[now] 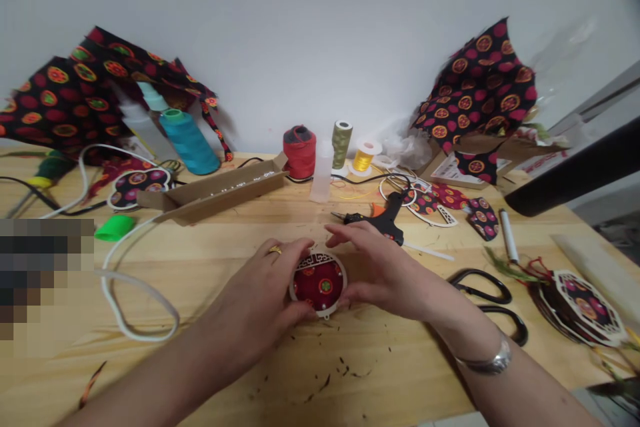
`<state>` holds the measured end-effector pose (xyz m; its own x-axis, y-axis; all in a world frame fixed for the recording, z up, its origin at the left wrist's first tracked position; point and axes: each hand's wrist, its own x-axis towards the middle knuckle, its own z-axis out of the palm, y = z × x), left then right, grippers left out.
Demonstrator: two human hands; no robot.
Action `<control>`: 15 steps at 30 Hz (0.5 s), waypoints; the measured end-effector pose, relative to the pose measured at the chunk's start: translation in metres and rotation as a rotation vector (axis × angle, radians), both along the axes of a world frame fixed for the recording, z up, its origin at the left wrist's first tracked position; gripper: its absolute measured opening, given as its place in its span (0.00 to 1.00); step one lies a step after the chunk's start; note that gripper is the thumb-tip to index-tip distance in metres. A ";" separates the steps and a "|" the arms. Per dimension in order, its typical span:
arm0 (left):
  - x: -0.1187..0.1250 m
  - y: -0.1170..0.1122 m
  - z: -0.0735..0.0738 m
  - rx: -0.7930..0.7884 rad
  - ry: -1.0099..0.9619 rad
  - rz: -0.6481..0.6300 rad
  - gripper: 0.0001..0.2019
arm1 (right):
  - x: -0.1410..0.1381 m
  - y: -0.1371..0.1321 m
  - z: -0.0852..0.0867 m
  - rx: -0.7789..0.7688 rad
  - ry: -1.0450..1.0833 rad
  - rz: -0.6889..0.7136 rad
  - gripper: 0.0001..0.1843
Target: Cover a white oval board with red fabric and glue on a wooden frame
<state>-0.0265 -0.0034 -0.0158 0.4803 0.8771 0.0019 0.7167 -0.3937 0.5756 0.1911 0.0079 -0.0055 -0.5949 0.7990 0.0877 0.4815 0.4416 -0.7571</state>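
A round pendant (320,287) lies in front of me, with dark red patterned fabric inside a pale rim, a fretwork panel at its top and a small loop at its bottom. My left hand (273,287), with a ring on one finger, grips its left edge between thumb and fingers. My right hand (385,270) is beside the right edge, thumb and fingers spread apart around it; whether the thumb touches the rim, I cannot tell. Just beyond the right hand lies a black glue gun (393,217). Black-handled scissors (493,287) are partly hidden by the right forearm.
Behind stand a long cardboard box (225,193), a teal thread cone (190,143), a red spool (299,153) and a clear bottle (323,170). A white cable (107,293) loops at left. Stacked ornaments (583,310) lie right. A black pole (575,163) slants in from the right.
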 end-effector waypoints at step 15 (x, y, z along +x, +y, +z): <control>-0.003 0.001 -0.006 0.051 0.027 -0.121 0.22 | -0.001 -0.001 -0.007 0.064 -0.126 -0.013 0.41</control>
